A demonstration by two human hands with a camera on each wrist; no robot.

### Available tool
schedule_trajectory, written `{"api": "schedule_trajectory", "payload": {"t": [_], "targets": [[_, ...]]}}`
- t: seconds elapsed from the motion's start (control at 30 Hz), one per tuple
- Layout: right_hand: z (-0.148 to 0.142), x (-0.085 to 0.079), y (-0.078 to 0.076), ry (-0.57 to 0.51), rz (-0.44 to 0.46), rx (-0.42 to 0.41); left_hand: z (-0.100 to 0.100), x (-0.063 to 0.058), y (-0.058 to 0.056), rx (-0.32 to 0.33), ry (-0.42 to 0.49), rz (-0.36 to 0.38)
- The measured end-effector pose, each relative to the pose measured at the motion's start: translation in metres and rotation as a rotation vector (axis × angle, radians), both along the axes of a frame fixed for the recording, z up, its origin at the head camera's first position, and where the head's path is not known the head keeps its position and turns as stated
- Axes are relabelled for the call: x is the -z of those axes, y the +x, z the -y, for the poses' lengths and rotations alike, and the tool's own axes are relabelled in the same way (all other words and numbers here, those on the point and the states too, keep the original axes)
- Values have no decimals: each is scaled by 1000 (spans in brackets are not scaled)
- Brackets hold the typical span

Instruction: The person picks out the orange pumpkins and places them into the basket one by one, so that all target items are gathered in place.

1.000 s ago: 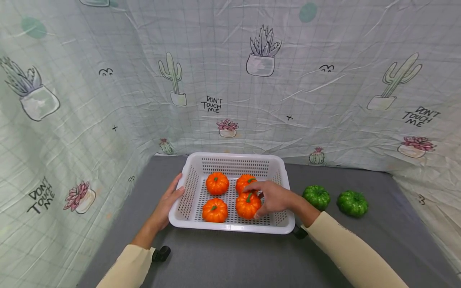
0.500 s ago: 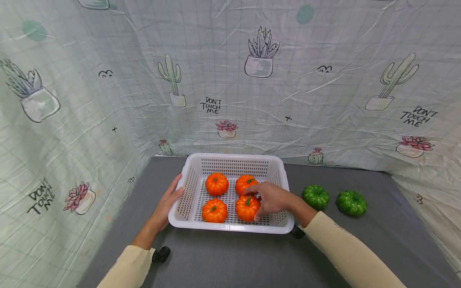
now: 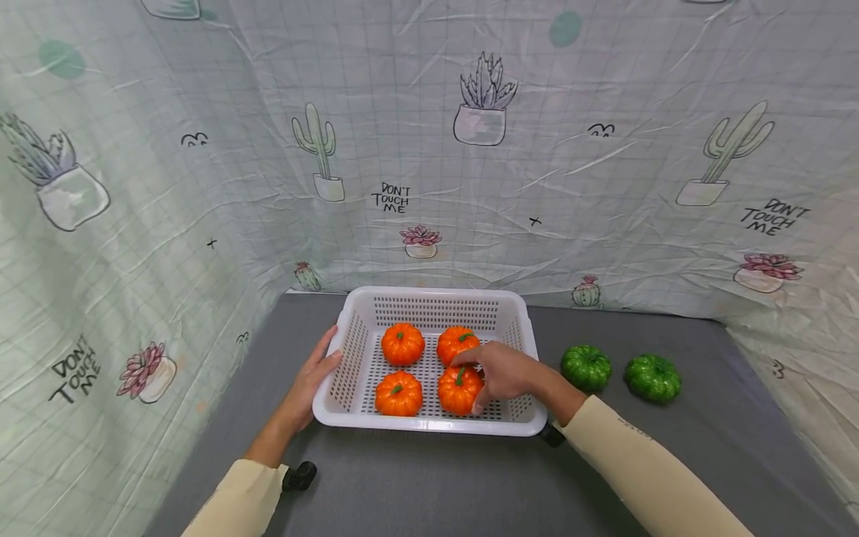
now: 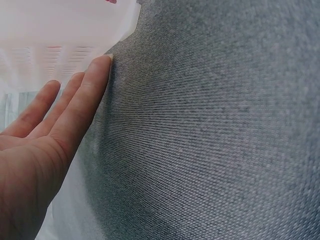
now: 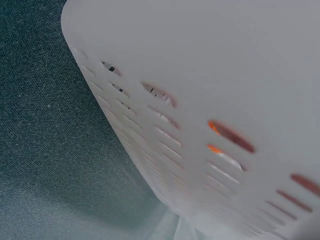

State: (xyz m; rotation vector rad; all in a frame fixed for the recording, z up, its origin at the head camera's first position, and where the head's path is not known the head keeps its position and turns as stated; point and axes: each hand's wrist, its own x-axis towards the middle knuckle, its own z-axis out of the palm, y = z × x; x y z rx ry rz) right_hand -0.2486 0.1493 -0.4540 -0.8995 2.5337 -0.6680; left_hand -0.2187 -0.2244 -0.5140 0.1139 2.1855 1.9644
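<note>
A white plastic basket [image 3: 429,424] with slotted walls holds several small orange pumpkins. In its front right part, my right hand [image 3: 506,371] grips one pumpkin [image 3: 456,391], fingers over its back and thumb at its front right side. Behind that one sits another pumpkin [image 3: 456,343], partly covered by the fingers. Two more, a back left pumpkin [image 3: 403,344] and a front left pumpkin [image 3: 399,394], stand apart with green stems up. My left hand [image 3: 305,388] rests straight fingers against the basket's left side; the left wrist view shows fingertips [image 4: 102,62] at its outer wall. The right wrist view is filled mostly by the basket wall [image 5: 200,60], hiding the right hand.
Two green pumpkins, one nearer the basket [image 3: 586,368] and one farther right [image 3: 653,378], lie on the grey tabletop [image 3: 429,485]. A printed cloth [image 3: 429,149] hangs behind and on both sides of the table.
The right hand and its pumpkin have shifted slightly towards the front of the basket. The left hand stays on the basket's side, and the head view has drifted a little.
</note>
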Motion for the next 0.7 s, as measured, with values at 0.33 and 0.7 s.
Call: {"api": "schedule_trajectory", "payload": {"t": [0.33, 0.7], "targets": [[0, -2, 1, 33, 7, -7, -2, 2, 0, 4, 1, -5], [-1, 2, 3, 94, -1, -15, -3, 2, -3, 15, -20, -15]]}}
